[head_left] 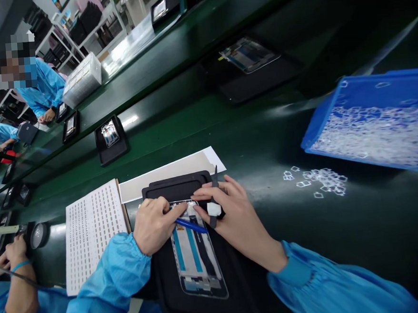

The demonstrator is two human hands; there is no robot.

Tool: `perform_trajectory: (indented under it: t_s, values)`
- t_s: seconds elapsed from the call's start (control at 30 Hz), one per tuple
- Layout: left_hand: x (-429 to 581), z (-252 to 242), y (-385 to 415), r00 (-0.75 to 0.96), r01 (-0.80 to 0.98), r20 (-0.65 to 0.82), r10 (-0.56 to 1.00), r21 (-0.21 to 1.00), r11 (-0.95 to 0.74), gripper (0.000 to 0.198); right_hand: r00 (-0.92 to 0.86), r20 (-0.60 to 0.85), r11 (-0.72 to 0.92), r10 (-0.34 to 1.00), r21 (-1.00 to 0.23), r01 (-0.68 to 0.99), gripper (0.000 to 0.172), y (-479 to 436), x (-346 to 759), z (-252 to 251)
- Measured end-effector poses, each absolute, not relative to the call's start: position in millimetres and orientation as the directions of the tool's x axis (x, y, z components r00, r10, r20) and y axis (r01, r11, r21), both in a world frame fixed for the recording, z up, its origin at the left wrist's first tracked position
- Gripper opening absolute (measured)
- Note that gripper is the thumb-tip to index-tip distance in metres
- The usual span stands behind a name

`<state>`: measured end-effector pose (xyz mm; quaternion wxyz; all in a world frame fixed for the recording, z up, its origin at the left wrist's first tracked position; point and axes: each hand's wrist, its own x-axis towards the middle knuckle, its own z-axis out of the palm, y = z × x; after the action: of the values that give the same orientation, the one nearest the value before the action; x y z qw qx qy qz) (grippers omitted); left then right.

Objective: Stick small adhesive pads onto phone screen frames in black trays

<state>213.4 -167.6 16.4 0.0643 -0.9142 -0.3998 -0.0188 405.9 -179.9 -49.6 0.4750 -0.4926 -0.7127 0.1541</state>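
Note:
An opened phone frame (198, 257) with blue strips and a metallic inside lies in a black tray (168, 283) in front of me. My left hand (158, 224) is closed around a slim blue stick (191, 225), with its fingertips pressing the top end of the phone frame. From the other side, my right hand (234, 216) reaches the same end. Black tweezers (215, 179), wrapped in something white, are tucked between its fingers, pointing away from the phone. The fingertips hide whatever small part lies under them.
A blue bin (375, 137) of small clear frame-like pieces stands at right, with a loose pile (327, 180) beside it. A white sheet of small parts (95, 236) lies at left. Phone trays (111, 139) stand along the green line. A co-worker's hands (13, 253) are at far left.

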Motion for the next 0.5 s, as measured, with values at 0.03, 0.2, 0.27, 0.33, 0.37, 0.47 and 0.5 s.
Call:
perform_trajectory:
  t_s: [0.03,0.2,0.27,0.33,0.37,0.47,0.5]
  values:
    - [213.0,16.6,-167.4,0.683,0.731,0.083,0.726,-0.096,-0.676,0.032,-0.065,0.519,0.463,0.852,-0.691,0.555,0.010,-180.2,406.1,-49.7]
    - [213.4,18.0,-164.3,0.640,0.768,-0.024,0.768,0.040,-0.639,0.034,-0.072,0.500,0.450,0.863,-0.698,0.557,0.010,-179.7,406.9,-50.4]
    - [214.3,18.3,-161.6,0.628,0.778,-0.068,0.775,0.072,-0.624,0.034,-0.080,0.499,0.454,0.863,-0.698,0.554,0.010,-179.6,407.6,-49.4]
    - [214.6,18.0,-159.6,0.614,0.789,-0.088,0.784,0.091,-0.608,0.034,-0.084,0.502,0.468,0.861,-0.716,0.518,0.014,-181.1,409.7,-46.9]
    - [214.3,17.6,-159.4,0.605,0.795,-0.086,0.792,0.108,-0.596,0.033,-0.076,0.502,0.473,0.861,-0.738,0.482,0.018,-182.5,411.4,-45.2]
    - [210.4,16.3,-164.2,0.569,0.809,0.007,0.822,0.174,-0.562,0.033,-0.025,0.449,0.432,0.893,-0.841,0.325,0.031,-188.4,418.6,-39.4]
    - [208.3,15.7,-167.8,0.554,0.812,0.064,0.830,0.181,-0.555,0.034,-0.012,0.423,0.409,0.906,-0.868,0.280,0.033,-190.0,421.1,-37.6]
